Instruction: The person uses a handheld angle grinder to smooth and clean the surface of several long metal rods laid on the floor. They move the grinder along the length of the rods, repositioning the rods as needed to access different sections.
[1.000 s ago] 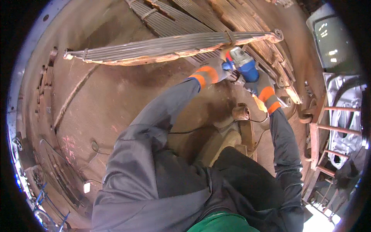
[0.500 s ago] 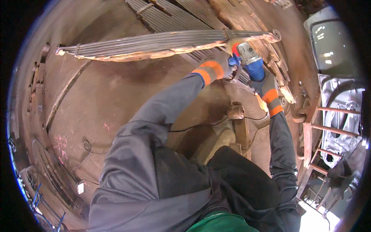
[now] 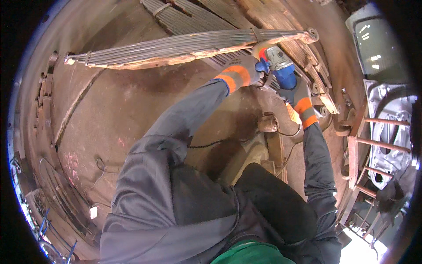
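A blue angle grinder (image 3: 286,78) with a grey metal head is held in both my gloved hands. My left hand (image 3: 246,72), in a grey glove with an orange-banded cuff, is closed around its blue side handle. Around the grinder's body my right hand (image 3: 299,94) is wrapped, in a matching glove. The grinder's disc end meets the lower edge of a long stacked leaf spring (image 3: 171,49), near its right part; whether the disc touches cannot be made out. The spring's near face is bright and rusty brown.
More leaf springs (image 3: 193,23) lie beneath and beyond it. A rusty cylinder (image 3: 267,123) rests near my feet, with cables along the floor. At the right stand a rusty metal frame (image 3: 353,158) and a silver vehicle door panel (image 3: 387,119). Several spring leaves (image 3: 44,101) line the left side.
The grinder and both hands have shifted slightly left in the picture. The leaf spring's right end sits a little higher. Both hands keep their hold.
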Motion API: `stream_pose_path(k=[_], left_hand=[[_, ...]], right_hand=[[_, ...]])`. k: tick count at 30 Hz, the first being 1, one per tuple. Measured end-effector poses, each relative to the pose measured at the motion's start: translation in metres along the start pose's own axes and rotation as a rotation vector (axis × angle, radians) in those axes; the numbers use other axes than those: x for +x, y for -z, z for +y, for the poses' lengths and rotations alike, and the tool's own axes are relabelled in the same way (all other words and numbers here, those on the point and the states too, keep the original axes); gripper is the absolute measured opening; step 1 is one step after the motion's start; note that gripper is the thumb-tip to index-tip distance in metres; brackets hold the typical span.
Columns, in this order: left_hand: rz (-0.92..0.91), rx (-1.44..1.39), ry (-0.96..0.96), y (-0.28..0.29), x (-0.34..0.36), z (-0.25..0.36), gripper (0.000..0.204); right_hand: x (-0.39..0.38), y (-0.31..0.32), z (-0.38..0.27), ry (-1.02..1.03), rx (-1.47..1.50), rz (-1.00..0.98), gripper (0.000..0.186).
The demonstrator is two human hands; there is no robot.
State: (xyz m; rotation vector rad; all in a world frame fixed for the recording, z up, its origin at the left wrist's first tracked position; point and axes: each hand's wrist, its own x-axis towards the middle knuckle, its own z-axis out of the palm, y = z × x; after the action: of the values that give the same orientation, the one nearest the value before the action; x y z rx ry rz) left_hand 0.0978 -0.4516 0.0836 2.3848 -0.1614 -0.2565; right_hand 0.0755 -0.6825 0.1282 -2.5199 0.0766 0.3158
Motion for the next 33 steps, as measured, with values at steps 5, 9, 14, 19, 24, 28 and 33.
stream_pose_path(k=[5,9,14,19,24,28,33], left_hand=[[0.005,0.028,-0.054,-0.025,0.027,-0.013,0.043],[0.006,-0.027,-0.054,-0.024,0.009,-0.008,0.047],[-0.012,-0.04,-0.013,-0.008,0.007,-0.007,0.048],[-0.012,0.002,-0.023,-0.006,-0.008,-0.017,0.046],[-0.041,0.062,-0.072,0.011,-0.019,-0.013,0.042],[0.062,0.274,-0.1,0.043,-0.003,-0.003,0.033],[-0.176,0.206,-0.145,0.095,0.056,-0.028,0.045]], right_hand=[[0.028,0.004,0.027,0.034,-0.003,-0.035,0.049],[0.019,-0.009,0.049,0.08,-0.174,0.077,0.048],[0.013,0.005,0.001,-0.036,-0.029,-0.088,0.049],[0.012,-0.018,0.02,0.027,-0.078,-0.04,0.053],[-0.012,-0.028,0.003,0.066,-0.105,0.099,0.053],[-0.016,-0.024,-0.023,0.028,-0.078,0.213,0.056],[0.028,-0.024,-0.061,-0.095,0.08,-0.044,0.05]])
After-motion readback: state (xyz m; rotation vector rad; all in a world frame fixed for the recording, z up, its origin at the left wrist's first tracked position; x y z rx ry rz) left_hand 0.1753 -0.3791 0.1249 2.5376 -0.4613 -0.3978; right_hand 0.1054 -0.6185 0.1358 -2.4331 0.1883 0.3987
